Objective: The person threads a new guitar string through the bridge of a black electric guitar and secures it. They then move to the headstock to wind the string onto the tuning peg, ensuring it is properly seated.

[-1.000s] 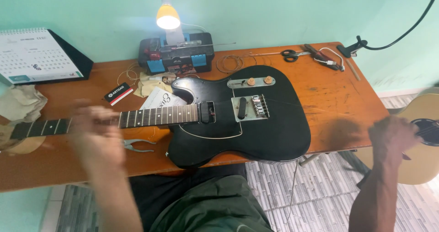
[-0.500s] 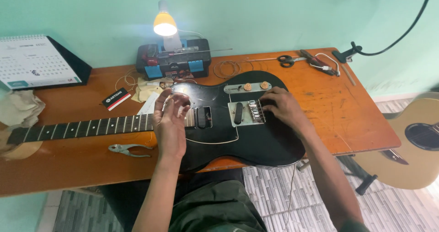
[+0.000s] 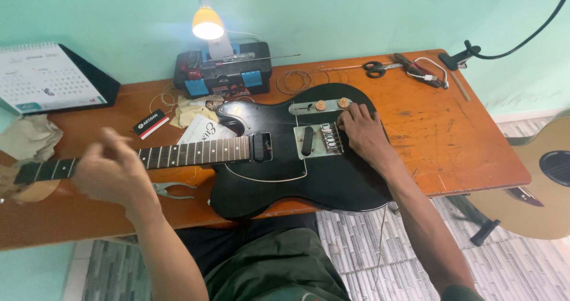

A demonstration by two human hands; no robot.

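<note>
A black electric guitar lies flat on the orange wooden desk, its neck running to the left. My right hand rests on the guitar body just right of the metal bridge, fingers touching it. My left hand is blurred above the neck near its middle, fingers loosely curled, holding nothing I can make out. Small pliers lie on the desk just below the neck.
A lit desk lamp stands over a black and blue toolbox at the back. Scissors and cutters lie at the back right. A desk calendar and cloth sit left. An acoustic guitar stands at right.
My left hand has moved left along the neck, away from the body. My right hand has stayed by the bridge, shifting slightly right.
</note>
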